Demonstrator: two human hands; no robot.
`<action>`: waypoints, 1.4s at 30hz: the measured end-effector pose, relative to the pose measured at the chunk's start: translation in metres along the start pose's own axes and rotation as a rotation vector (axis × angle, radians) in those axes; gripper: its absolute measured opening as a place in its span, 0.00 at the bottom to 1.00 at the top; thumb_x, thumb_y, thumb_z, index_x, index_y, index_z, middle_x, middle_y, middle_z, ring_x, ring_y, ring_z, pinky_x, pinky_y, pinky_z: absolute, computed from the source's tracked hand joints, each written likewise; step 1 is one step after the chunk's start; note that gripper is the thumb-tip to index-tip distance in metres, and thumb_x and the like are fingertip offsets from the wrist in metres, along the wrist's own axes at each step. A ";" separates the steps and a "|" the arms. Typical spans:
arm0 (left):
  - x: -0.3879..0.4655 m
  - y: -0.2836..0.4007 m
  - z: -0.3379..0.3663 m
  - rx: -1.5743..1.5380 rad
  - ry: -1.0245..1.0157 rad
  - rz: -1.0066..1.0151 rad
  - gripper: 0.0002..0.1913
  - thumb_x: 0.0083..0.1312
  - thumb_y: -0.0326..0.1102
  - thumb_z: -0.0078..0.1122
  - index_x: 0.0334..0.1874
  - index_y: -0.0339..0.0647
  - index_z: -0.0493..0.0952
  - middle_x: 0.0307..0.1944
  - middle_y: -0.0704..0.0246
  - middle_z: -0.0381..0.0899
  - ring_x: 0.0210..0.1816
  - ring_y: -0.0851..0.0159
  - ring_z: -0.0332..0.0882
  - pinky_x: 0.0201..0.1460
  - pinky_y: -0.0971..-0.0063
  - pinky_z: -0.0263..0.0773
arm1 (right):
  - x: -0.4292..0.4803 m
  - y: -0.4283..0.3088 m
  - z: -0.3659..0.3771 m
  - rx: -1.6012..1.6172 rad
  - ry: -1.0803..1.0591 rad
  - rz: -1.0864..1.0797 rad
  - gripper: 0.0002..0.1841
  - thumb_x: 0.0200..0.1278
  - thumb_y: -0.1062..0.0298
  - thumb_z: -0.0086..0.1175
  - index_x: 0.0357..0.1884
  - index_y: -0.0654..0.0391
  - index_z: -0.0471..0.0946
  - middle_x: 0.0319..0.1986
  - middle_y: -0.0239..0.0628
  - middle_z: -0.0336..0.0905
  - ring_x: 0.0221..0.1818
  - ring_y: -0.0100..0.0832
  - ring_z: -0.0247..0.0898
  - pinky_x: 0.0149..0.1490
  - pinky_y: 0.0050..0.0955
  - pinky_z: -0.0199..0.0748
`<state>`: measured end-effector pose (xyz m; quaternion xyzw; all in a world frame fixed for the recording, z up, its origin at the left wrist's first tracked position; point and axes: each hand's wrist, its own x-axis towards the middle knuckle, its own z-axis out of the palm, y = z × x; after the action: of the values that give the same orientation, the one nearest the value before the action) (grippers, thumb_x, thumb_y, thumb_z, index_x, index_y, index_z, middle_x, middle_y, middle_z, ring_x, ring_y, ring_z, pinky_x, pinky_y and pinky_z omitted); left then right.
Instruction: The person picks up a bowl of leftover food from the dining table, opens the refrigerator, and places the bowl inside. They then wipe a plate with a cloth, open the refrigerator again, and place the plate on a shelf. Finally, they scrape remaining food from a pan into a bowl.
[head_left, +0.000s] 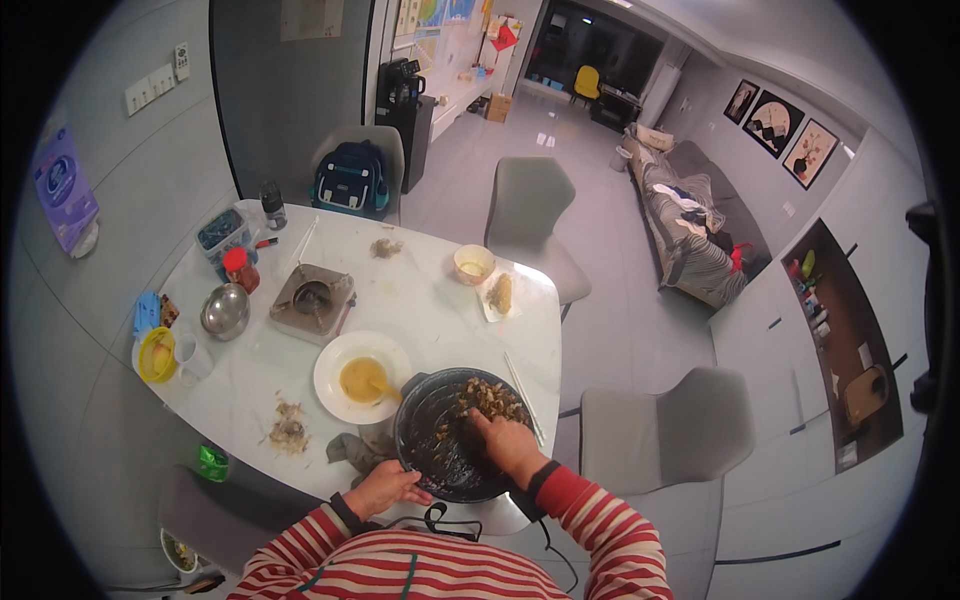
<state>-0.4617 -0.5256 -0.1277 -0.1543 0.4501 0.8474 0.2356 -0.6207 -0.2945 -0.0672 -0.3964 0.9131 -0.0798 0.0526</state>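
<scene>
A round black pan (420, 450) sits at the near edge of the white table, tilted slightly. Chopped brown food scraps (495, 399) are heaped along its far right side, with a few bits on its bare bottom. My left hand (386, 487) grips the near left rim. Inside the pan, my right hand (510, 442) reaches down beside the scraps, index finger extended. Its palm side is hidden, so whether it holds anything cannot be told. Left of the pan, a white plate (330, 386) holds yellowish-brown liquid, and a yellow utensil (385, 388) rests in it.
Scrap piles (289, 429) and a grey cloth (352, 450) lie on the table (427, 315). A portable stove (311, 300), metal bowl (225, 311), red-lidded jar (241, 270), small bowl (474, 264) and chopsticks (523, 394) surround the plate and pan. Black cords (450, 525) run below the pan.
</scene>
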 end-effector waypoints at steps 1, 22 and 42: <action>0.001 0.000 0.000 0.005 -0.001 0.000 0.15 0.76 0.29 0.46 0.60 0.26 0.71 0.52 0.54 0.81 0.46 0.52 0.85 0.52 0.59 0.83 | 0.005 -0.001 0.002 -0.015 -0.001 0.017 0.29 0.67 0.72 0.44 0.71 0.48 0.65 0.36 0.48 0.81 0.34 0.50 0.83 0.37 0.44 0.82; 0.003 0.006 0.003 0.025 0.055 -0.020 0.14 0.74 0.28 0.48 0.57 0.26 0.72 0.49 0.56 0.78 0.40 0.54 0.85 0.46 0.61 0.85 | -0.010 0.008 0.008 -0.145 -0.023 0.114 0.33 0.64 0.75 0.47 0.72 0.40 0.65 0.35 0.49 0.80 0.34 0.49 0.83 0.38 0.47 0.81; 0.001 0.015 0.006 0.040 0.089 -0.044 0.13 0.75 0.29 0.48 0.57 0.29 0.72 0.49 0.58 0.80 0.40 0.57 0.85 0.46 0.63 0.85 | -0.005 0.002 0.004 -0.025 -0.046 0.128 0.33 0.62 0.69 0.56 0.71 0.42 0.66 0.37 0.49 0.81 0.35 0.49 0.83 0.39 0.45 0.81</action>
<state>-0.4709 -0.5276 -0.1152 -0.1970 0.4736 0.8251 0.2370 -0.6180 -0.2901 -0.0714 -0.3394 0.9361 -0.0557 0.0734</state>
